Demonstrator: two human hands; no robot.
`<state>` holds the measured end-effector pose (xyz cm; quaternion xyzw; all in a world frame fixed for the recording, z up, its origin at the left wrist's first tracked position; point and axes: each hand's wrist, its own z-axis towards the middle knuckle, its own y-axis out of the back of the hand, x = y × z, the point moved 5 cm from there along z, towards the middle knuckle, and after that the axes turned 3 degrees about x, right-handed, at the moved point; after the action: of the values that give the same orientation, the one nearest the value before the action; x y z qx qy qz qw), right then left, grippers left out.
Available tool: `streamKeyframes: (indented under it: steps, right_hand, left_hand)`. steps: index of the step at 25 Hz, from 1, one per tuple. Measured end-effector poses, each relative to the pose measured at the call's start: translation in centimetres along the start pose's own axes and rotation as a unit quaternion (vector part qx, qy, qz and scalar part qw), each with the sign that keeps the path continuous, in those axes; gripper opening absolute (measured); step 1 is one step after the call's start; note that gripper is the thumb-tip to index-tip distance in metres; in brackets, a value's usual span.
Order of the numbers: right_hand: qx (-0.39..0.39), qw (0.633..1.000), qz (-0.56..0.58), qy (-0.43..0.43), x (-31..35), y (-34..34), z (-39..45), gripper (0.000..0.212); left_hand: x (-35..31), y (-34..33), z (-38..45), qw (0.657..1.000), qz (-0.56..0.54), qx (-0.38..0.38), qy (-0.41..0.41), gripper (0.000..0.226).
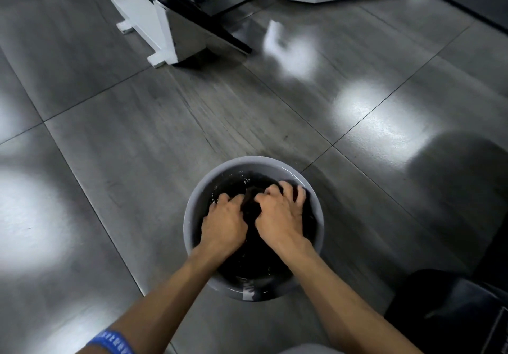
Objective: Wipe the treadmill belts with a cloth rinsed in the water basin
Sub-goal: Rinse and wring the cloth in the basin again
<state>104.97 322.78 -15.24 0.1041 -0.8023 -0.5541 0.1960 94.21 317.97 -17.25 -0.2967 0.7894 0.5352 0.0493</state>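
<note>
Both forearms reach down and forward from the viewer, a blue wristband [112, 341] on the left one, into the grey water basin [192, 216] on the tiled floor [137, 133]. Inside the basin the left hand [224, 223] and right hand [279, 213] sit side by side, fingers curled down onto a dark cloth [251, 205] bunched between them; both look to be gripping it. Neither hand is nearer; the cloth lies directly under the knuckles. Its long axis cannot be told, since dark water and dark fabric merge. Beyond the basin, well apart, stands a white machine base [162, 32], cut off at the top; no belt shows.
</note>
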Motion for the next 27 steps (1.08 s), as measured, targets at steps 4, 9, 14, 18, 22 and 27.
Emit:
streamKeyframes:
  steps: [4,9,14,18,22,27]
  right_hand:
    - [0.061,0.998,-0.011,0.033,0.5,-2.4,-0.2,0.065]
    - [0.104,0.987,0.082,-0.087,-1.7,-3.8,-0.5,0.064]
    - [0.047,0.838,0.504,-0.205,-1.1,-0.1,0.2,0.025]
    - [0.08,0.593,0.78,-0.182,0.3,3.4,-0.3,0.025]
    - [0.088,0.463,0.868,-0.155,-0.4,4.3,-0.7,0.04]
    - [0.055,0.61,0.751,-0.247,-4.1,3.3,-0.9,0.033]
  left_hand:
    - [-0.4,-1.1,-0.8,0.968,0.235,-0.016,-0.086,0.053]
    - [0.8,-1.8,-0.6,0.983,0.144,0.057,-0.1,0.074]
    - [2.0,-1.0,0.6,0.991,-0.084,0.1,-0.037,0.093]
    - [1.3,1.6,0.5,0.949,-0.29,0.054,-0.113,0.047]
    - [-0.5,3.2,-0.5,0.902,-0.404,0.093,-0.122,0.059]
    - [-1.6,5.5,-0.6,0.917,-0.383,-0.032,-0.109,0.037]
